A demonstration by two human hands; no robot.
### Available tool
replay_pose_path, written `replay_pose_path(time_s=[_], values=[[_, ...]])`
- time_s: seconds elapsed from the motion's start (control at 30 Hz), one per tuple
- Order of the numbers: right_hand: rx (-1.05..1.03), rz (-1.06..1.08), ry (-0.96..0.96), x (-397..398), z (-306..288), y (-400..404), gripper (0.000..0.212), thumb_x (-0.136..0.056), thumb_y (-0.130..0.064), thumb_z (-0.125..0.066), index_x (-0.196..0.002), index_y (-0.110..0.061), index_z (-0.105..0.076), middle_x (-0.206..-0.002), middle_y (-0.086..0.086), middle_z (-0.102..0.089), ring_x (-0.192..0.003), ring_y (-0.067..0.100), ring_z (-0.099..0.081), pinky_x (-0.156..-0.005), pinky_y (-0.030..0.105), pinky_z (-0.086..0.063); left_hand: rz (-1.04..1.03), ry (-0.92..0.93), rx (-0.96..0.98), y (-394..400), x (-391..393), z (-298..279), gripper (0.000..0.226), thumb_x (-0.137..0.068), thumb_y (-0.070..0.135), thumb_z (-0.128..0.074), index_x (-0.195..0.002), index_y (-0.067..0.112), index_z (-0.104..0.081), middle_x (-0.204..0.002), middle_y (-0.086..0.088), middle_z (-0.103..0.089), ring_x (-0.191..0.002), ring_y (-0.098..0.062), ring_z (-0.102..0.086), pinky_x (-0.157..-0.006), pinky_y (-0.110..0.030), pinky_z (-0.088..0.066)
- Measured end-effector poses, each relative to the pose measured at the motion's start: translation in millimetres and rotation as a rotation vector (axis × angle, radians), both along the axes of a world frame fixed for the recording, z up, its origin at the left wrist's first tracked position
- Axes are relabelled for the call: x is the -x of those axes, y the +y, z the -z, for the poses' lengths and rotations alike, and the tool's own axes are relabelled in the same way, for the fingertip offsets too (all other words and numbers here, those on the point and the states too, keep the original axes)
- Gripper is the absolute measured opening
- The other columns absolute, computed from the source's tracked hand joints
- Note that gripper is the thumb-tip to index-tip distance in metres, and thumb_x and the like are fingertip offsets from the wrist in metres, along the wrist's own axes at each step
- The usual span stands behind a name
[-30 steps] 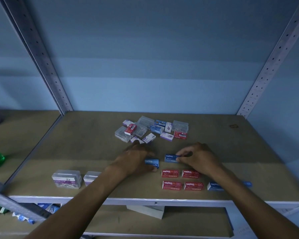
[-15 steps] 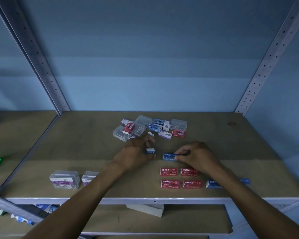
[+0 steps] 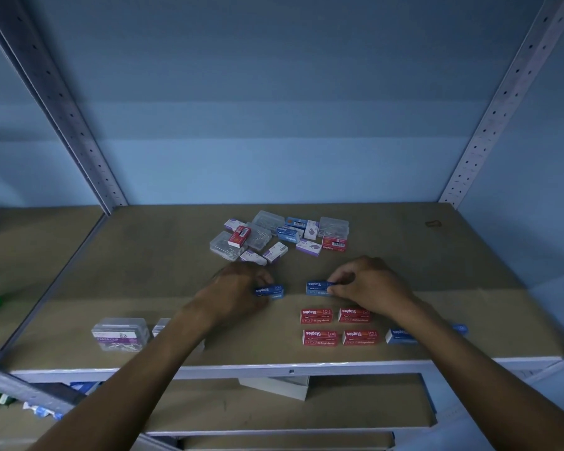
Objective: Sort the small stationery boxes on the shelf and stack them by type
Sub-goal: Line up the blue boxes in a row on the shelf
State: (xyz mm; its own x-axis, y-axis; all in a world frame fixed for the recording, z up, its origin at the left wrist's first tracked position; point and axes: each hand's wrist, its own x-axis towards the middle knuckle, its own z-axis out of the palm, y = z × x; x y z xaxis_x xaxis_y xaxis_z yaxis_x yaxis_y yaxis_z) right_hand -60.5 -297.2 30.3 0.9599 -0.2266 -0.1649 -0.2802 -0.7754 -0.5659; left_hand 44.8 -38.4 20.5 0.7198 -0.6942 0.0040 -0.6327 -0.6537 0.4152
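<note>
Nearest, along the front edge of the shelf: a clear paper-clip box at the left, a second clear box just beside it and partly hidden by the left forearm. To the right, four red staples boxes laid flat in two rows of two, close but apart. Right of those, a pale blue box crossed by the right forearm, with another blue bit showing past the arm; hard to tell whether one box or two.

Farther in, at mid-shelf, the left hand with fingers curled around a blue staples box, gripping its left end, the box low over the board or on it. Just to the right and apart from it, a blue pair: a darker blue staples box on top of a lighter one, stacked flush. Right hand at its right end, thumb and fingertips pinching the top box.

Beyond both hands, toward the back of the shelf, an unsorted heap: clear plastic boxes of clips, red, blue and white-and-purple boxes lying at mixed angles, some leaning on each other. Far right at the back, a small dark mark on the board. Behind everything, perforated grey uprights against a blue wall.
</note>
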Motion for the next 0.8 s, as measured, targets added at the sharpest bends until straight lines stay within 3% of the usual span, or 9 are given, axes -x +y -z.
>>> replay_pose_path(time_s=[0.13, 0.33, 0.5, 0.57, 0.67, 0.8], values=[[0.036, -0.043, -0.006, -2.6, -2.6, 5.0, 0.026, -0.083, -0.042, -0.079, -0.107, -0.034, -0.076, -0.103, -0.021, -0.073, -0.089, -0.005, -0.065, -0.086, 0.027, -0.057, 0.005, -0.019, 0.011, -4.9, -0.3, 3.7, 0.021, -0.080, 0.039, -0.073, -0.100, 0.035, -0.069, -0.104, 0.017, -0.067, -0.086, 0.002, -0.055, -0.073, 0.000, -0.033], [0.038, -0.035, -0.059, 3.2, -10.1, -7.2, 0.016, -0.083, -0.038, -0.080, -0.099, -0.034, -0.079, -0.098, -0.017, -0.076, -0.084, -0.004, -0.067, -0.084, 0.026, -0.057, 0.009, -0.045, 0.079, -32.1, 4.2, -2.3, 0.011, -0.083, 0.032, -0.073, -0.093, 0.029, -0.074, -0.093, 0.012, -0.069, -0.076, 0.003, -0.054, -0.067, 0.001, -0.037], [0.056, 0.005, -0.078, 37.3, -24.9, -55.8, 0.017, -0.081, -0.033, -0.082, -0.098, -0.034, -0.080, -0.094, -0.019, -0.076, -0.082, -0.006, -0.067, -0.079, 0.017, -0.054, -0.022, 0.040, 0.175, -81.6, 21.3, -14.5, 0.017, -0.083, 0.046, -0.069, -0.096, 0.035, -0.071, -0.100, 0.017, -0.064, -0.085, 0.000, -0.058, -0.075, -0.015, -0.047], [0.071, 0.031, -0.078, 54.9, -27.0, -76.5, 0.016, -0.081, -0.030, -0.082, -0.097, -0.033, -0.081, -0.092, -0.019, -0.076, -0.080, -0.009, -0.066, -0.074, 0.009, -0.050, 0.027, 0.017, 0.163, -104.2, 32.7, -20.2, 0.018, -0.084, 0.047, -0.067, -0.098, 0.036, -0.070, -0.099, 0.019, -0.061, -0.083, 0.001, -0.056, -0.074, -0.011, -0.044], [0.073, 0.089, -0.060, 78.3, -24.9, -100.9, 0.013, -0.080, -0.032, -0.083, -0.092, -0.038, -0.081, -0.086, -0.022, -0.076, -0.079, -0.010, -0.067, -0.078, 0.020, -0.055, 0.105, 0.011, 0.176, -134.7, 51.6, -25.3, 0.018, -0.083, 0.040, -0.070, -0.099, 0.029, -0.073, -0.093, 0.017, -0.066, -0.075, 0.004, -0.056, -0.060, 0.001, -0.033], [0.123, 0.107, -0.006, 97.5, -21.7, -119.9, 0.013, -0.082, -0.033, -0.082, -0.093, -0.039, -0.081, -0.090, -0.018, -0.076, -0.083, -0.001, -0.068, -0.083, 0.035, -0.058, 0.167, 0.093, 0.165, -165.9, 72.0, -23.0, 0.014, -0.081, 0.032, -0.074, -0.094, 0.027, -0.074, -0.089, 0.014, -0.069, -0.077, 0.001, -0.061, -0.065, -0.004, -0.039]])
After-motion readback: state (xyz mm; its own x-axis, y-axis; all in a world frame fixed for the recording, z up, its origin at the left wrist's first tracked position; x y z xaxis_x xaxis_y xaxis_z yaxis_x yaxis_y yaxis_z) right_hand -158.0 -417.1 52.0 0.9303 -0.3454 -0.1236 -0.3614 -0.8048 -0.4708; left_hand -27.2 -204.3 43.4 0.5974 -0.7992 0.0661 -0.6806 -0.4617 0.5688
